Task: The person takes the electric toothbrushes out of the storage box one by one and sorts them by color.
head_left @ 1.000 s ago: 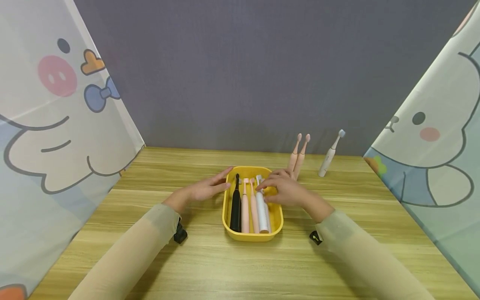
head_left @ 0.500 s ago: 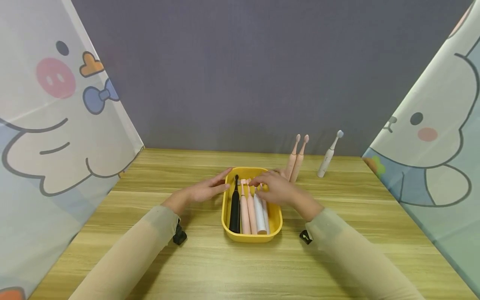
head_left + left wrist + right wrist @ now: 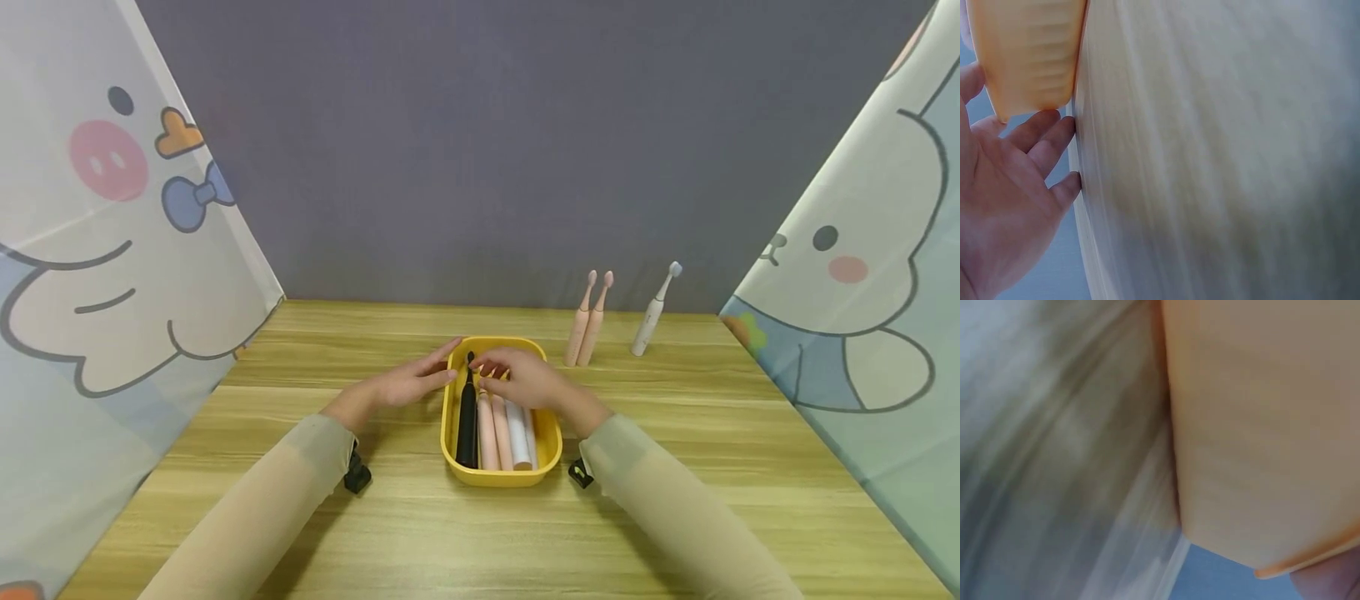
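A yellow bin stands on the table, holding electric toothbrushes laid side by side. A black toothbrush lies along its left side, then two pink toothbrushes, then a white toothbrush with another pale one beside it. My left hand is at the bin's left rim; the left wrist view shows its extended fingers against the outside of the bin. My right hand reaches over the bin, fingers bent down close to the black toothbrush's head. It covers the heads of the other toothbrushes.
Behind the bin to the right, two pink toothbrushes stand upright side by side. A white toothbrush stands farther right. A grey wall rises at the table's back, with cartoon-printed sheets on both sides.
My right hand has moved left across the bin, from the white toothbrush to near the black toothbrush's head. The left hand has stayed at the rim.
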The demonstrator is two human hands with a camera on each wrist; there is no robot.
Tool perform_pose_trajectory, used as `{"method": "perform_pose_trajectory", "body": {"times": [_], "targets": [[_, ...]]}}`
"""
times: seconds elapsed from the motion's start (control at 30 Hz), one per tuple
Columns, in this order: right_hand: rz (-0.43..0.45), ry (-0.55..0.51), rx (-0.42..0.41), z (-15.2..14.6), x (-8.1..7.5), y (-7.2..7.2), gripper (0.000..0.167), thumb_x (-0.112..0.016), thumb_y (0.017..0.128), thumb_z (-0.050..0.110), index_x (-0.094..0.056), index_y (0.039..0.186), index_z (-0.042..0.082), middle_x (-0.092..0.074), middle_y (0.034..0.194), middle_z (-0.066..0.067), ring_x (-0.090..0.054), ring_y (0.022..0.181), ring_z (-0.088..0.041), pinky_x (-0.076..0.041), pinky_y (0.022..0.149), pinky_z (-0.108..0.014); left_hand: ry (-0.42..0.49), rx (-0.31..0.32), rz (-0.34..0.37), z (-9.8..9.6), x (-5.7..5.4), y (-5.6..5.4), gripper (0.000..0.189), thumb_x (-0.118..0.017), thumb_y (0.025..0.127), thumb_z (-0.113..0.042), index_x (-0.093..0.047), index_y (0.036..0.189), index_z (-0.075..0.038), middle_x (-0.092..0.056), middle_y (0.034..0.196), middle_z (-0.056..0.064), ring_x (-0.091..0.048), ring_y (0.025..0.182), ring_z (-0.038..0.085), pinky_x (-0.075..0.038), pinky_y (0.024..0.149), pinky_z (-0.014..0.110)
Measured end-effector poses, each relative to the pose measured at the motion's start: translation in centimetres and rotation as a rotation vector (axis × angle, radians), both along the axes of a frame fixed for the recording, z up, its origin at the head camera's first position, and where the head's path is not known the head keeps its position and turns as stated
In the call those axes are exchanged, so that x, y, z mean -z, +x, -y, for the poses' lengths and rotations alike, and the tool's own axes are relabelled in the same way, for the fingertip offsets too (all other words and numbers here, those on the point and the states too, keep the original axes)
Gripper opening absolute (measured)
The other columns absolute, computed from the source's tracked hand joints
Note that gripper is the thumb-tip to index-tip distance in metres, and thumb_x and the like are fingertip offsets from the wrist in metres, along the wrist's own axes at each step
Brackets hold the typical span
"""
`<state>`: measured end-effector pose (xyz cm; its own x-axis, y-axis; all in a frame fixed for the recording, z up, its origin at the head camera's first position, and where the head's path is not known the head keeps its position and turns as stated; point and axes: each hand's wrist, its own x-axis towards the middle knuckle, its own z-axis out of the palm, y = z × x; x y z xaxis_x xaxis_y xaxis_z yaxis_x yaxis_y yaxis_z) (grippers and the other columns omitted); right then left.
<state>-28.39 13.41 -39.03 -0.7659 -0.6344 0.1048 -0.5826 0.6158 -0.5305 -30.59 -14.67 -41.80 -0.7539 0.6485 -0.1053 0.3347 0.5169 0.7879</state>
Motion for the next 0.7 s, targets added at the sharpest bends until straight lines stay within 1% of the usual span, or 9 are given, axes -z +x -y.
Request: {"method": "perform_pose_trajectory", "body": {"times": [0.07, 0.13, 0.27, 0.37, 0.4, 0.5, 0.63, 0.7], "targets": [[-0.004, 0.035, -0.015, 0.09, 0.11, -0.14, 0.038, -0.064, 0.112, 0.025, -0.068, 0.147, 0.011, -0.077, 0.128, -0.006, -0.072, 0.113, -0.021, -0.062, 0.097, -0.041, 0.004, 0.0, 0.003, 0.01, 0.03, -0.03, 0.077, -0.044, 0.117, -0.055, -0.003, 0.179, -0.033, -0.03, 0.18, 0.021, -0.035, 0.164, 0.044, -0.027, 0.133, 0.069], [-0.025, 0.1, -0.032, 0.17, 0.33, -0.24, 0.041, -0.062, 0.114, 0.028, -0.065, 0.152, 0.014, -0.076, 0.133, -0.006, -0.072, 0.116, -0.021, -0.061, 0.099, -0.042, 0.001, -0.003, 0.002, 0.05, 0.05, -0.03, 0.077, -0.044, 0.117, -0.055, -0.003, 0.179, -0.034, -0.029, 0.18, 0.021, -0.034, 0.164, 0.044, -0.027, 0.133, 0.069], [-0.081, 0.216, -0.051, 0.36, 0.61, -0.11, 0.045, -0.057, 0.115, 0.031, -0.06, 0.159, 0.024, -0.072, 0.145, -0.006, -0.069, 0.128, -0.026, -0.057, 0.11, -0.051, -0.013, -0.017, -0.003, 0.23, -0.02, 0.01, 0.077, -0.044, 0.116, -0.056, -0.003, 0.179, -0.036, -0.027, 0.181, 0.02, -0.034, 0.164, 0.044, -0.026, 0.133, 0.07], [-0.085, 0.251, -0.043, 0.4, 0.74, 0.0, 0.047, -0.056, 0.114, 0.031, -0.059, 0.161, 0.031, -0.069, 0.151, -0.005, -0.065, 0.135, -0.028, -0.053, 0.114, -0.055, -0.018, -0.028, 0.001, 0.21, -0.08, 0.06, 0.076, -0.044, 0.117, -0.055, -0.004, 0.178, -0.037, -0.025, 0.182, 0.017, -0.034, 0.165, 0.043, -0.026, 0.133, 0.07], [-0.075, 0.252, -0.035, 0.39, 0.77, 0.03, 0.046, -0.056, 0.114, 0.03, -0.059, 0.16, 0.033, -0.069, 0.151, -0.004, -0.065, 0.136, -0.028, -0.053, 0.115, -0.056, -0.019, -0.031, 0.001, 0.2, -0.09, 0.09, 0.076, -0.044, 0.117, -0.055, -0.004, 0.178, -0.038, -0.023, 0.183, 0.016, -0.034, 0.165, 0.043, -0.026, 0.133, 0.07], [-0.055, 0.238, -0.02, 0.24, 0.82, 0.05, 0.045, -0.055, 0.114, 0.029, -0.061, 0.158, 0.034, -0.07, 0.149, -0.003, -0.066, 0.131, -0.027, -0.055, 0.111, -0.054, -0.02, -0.026, 0.003, 0.14, -0.02, 0.08, 0.077, -0.045, 0.116, -0.056, -0.004, 0.178, -0.037, -0.019, 0.184, 0.016, -0.032, 0.165, 0.044, -0.026, 0.133, 0.07], [-0.019, 0.167, -0.006, 0.12, 0.85, -0.01, 0.042, -0.056, 0.113, 0.026, -0.065, 0.154, 0.029, -0.074, 0.142, -0.001, -0.069, 0.113, -0.021, -0.059, 0.098, -0.047, -0.018, -0.014, 0.001, 0.14, 0.09, -0.01, 0.078, -0.044, 0.116, -0.058, -0.003, 0.178, -0.037, -0.017, 0.184, 0.017, -0.031, 0.166, 0.045, -0.026, 0.133, 0.07], [0.001, 0.128, -0.003, 0.11, 0.82, 0.0, 0.041, -0.057, 0.112, 0.026, -0.067, 0.152, 0.026, -0.075, 0.139, 0.0, -0.07, 0.108, -0.017, -0.06, 0.093, -0.043, -0.013, -0.011, 0.006, 0.13, 0.11, -0.06, 0.078, -0.044, 0.116, -0.058, -0.003, 0.178, -0.037, -0.016, 0.184, 0.017, -0.03, 0.166, 0.046, -0.026, 0.133, 0.07]]}}
